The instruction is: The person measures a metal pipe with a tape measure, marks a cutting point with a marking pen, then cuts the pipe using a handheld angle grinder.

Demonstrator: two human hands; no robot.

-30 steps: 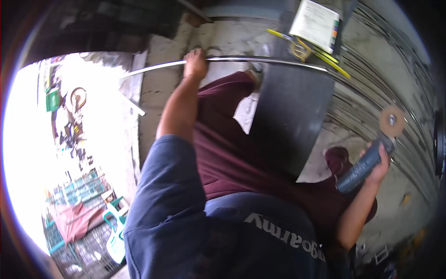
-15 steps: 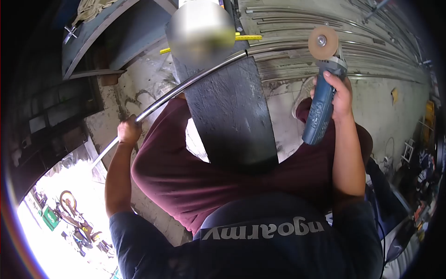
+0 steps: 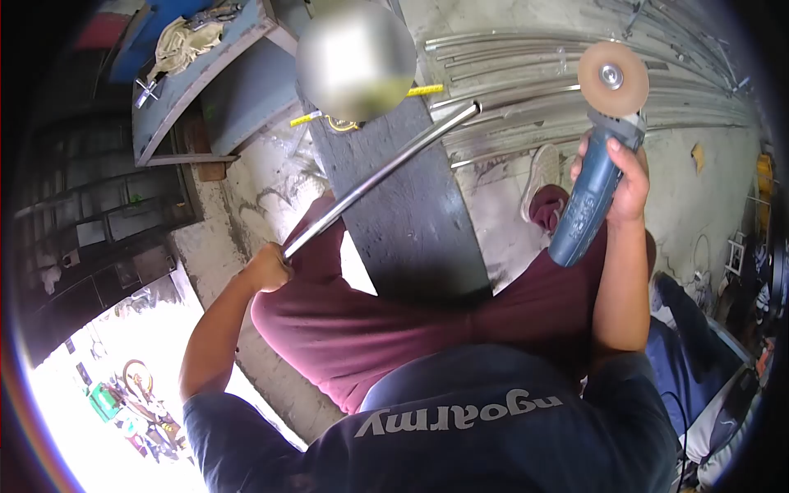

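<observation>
A shiny metal tube (image 3: 378,177) slants across the dark board (image 3: 419,222) between my legs. Its lower end is in my left hand (image 3: 267,267), whose fingers are wrapped round it beside my knee; the other end reaches past the board's right edge. In my right hand (image 3: 629,185) is a blue angle grinder (image 3: 585,201), held upright by its body. The grinder's tan disc (image 3: 613,80) faces up, apart from the tube. Whether the disc is spinning, I cannot tell.
Several long metal tubes (image 3: 526,107) lie on the floor beyond the board. A yellow tape measure (image 3: 425,89) crosses the board's far part, partly under a blurred patch. At the upper left stands a grey metal frame (image 3: 197,78) with a cloth (image 3: 185,45) on it.
My left hand has moved right and slightly down with the tube, whose far end now shows beyond the board. The grinder has shifted right. The view has also moved a little.
</observation>
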